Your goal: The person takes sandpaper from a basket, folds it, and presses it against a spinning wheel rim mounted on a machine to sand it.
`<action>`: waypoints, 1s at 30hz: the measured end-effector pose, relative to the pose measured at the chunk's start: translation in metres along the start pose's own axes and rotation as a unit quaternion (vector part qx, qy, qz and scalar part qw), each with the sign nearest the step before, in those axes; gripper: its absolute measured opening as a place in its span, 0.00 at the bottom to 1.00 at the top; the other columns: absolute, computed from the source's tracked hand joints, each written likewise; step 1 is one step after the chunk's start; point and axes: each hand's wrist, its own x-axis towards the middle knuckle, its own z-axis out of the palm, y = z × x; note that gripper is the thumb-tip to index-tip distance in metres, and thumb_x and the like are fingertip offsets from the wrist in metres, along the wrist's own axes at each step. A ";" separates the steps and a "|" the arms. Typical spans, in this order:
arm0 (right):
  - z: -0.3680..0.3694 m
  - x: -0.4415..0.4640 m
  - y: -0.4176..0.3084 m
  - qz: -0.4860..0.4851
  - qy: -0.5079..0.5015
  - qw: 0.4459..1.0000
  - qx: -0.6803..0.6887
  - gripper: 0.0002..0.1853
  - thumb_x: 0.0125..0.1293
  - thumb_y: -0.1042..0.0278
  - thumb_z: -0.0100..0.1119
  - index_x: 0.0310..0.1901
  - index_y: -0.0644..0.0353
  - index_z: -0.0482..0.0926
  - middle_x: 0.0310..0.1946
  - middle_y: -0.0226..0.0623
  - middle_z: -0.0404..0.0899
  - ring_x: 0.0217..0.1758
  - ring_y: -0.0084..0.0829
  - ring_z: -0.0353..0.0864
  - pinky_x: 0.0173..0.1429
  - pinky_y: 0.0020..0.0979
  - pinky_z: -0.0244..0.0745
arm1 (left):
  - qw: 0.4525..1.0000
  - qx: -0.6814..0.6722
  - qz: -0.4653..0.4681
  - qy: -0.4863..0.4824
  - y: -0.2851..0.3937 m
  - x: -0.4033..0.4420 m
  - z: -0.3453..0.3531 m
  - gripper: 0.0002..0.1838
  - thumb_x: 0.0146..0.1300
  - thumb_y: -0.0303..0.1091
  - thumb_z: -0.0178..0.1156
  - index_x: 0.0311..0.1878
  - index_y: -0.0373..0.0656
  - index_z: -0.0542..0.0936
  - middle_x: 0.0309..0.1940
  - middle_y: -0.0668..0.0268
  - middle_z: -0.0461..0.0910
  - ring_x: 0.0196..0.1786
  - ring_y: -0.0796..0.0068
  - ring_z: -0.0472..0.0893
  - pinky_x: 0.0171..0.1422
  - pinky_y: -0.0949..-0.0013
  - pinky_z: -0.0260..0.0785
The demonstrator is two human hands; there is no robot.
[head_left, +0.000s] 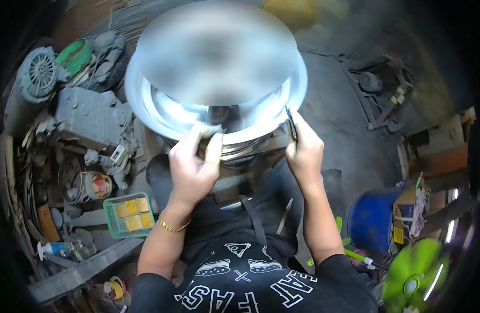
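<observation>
Before me stands a large round silvery metal piece like a wheel rim (140, 107), its upper middle smeared out by blur. At its near edge is my left hand (194, 161), thumb and fingers pinched together. A small greyish bit shows at those fingertips, too unclear to name. To the right, my right hand (305, 151) is closed on a thin, dark, flat strip (291, 125) held upright against or close beside the rim's edge; which, I cannot tell.
On the left are a grey motor (41, 73), a grey metal housing (91, 116) and a green basket (112, 219) with yellow square pieces. A blue tub (368, 219) and green fan (413, 276) stand at lower right. Another motor (371, 82) lies further back.
</observation>
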 end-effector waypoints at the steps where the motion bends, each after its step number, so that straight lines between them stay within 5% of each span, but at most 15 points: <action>1: 0.001 0.000 0.016 0.014 -0.040 0.997 -0.063 0.29 0.60 0.83 0.58 0.66 0.65 0.74 0.54 0.60 0.82 0.55 0.54 0.85 0.57 0.45 0.81 | 0.999 -0.006 0.033 0.016 -0.002 -0.004 0.003 0.05 0.65 0.24 0.64 0.41 0.32 0.83 0.30 0.54 0.83 0.31 0.67 0.82 0.39 0.67 0.74; 5: 0.027 -0.005 0.063 0.005 -0.087 0.986 -0.144 0.33 0.63 0.75 0.59 0.70 0.75 0.65 0.65 0.68 0.72 0.66 0.59 0.78 0.64 0.46 0.80 | 0.995 -0.043 -0.029 -0.091 -0.005 -0.028 0.005 0.05 0.63 0.24 0.65 0.39 0.31 0.82 0.30 0.54 0.82 0.30 0.65 0.81 0.38 0.67 0.72; 11: 0.030 0.007 0.070 -0.058 -0.112 0.968 -0.219 0.33 0.65 0.75 0.54 0.70 0.78 0.62 0.68 0.73 0.66 0.70 0.62 0.73 0.67 0.46 0.77 | 0.987 -0.054 -0.070 -0.135 -0.022 -0.051 0.015 0.04 0.64 0.23 0.64 0.37 0.31 0.81 0.28 0.59 0.81 0.31 0.72 0.80 0.39 0.70 0.72; 30: 0.034 0.019 0.090 -0.072 -0.116 0.954 -0.267 0.30 0.67 0.75 0.49 0.68 0.83 0.62 0.63 0.77 0.70 0.62 0.62 0.80 0.65 0.45 0.79 | 0.987 -0.062 -0.012 -0.146 -0.031 -0.052 0.021 0.05 0.60 0.21 0.67 0.38 0.32 0.81 0.30 0.52 0.80 0.29 0.55 0.80 0.35 0.63 0.72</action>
